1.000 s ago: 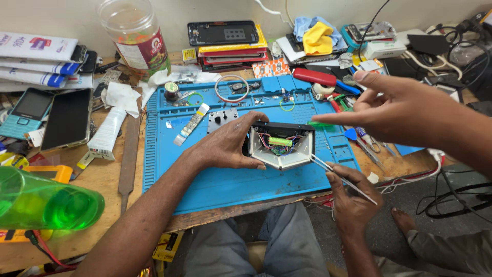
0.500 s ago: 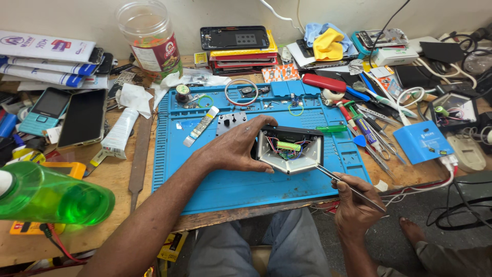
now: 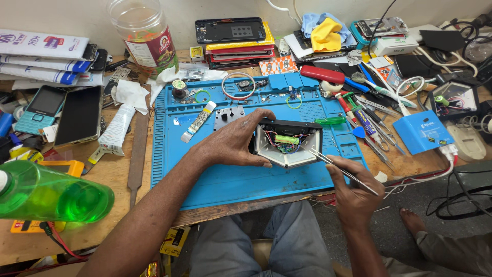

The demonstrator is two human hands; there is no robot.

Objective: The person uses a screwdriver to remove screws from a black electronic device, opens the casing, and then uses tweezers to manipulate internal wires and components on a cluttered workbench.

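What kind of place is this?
Likely an electronics repair bench: blue repair mat, opened casing with exposed wiring, phones and screwdrivers scattered about.

Left hand [image 3: 233, 146]: palm down, fingers spread and curled, forearm extended forward. Right hand [image 3: 353, 192]: closed in pinch grip, wrist bent inward.

the left hand [image 3: 233, 146] grips the left side of an opened black housing [image 3: 288, 142] resting on the blue work mat [image 3: 225, 179]. a green cylindrical cell [image 3: 287, 139] and coloured wires lie inside the housing. the right hand [image 3: 353, 192] holds metal tweezers [image 3: 338, 166], tips at the housing's right inner edge. a green bottle [image 3: 48, 192] lies at the near left. screwdrivers [image 3: 359, 115] lie right of the mat.
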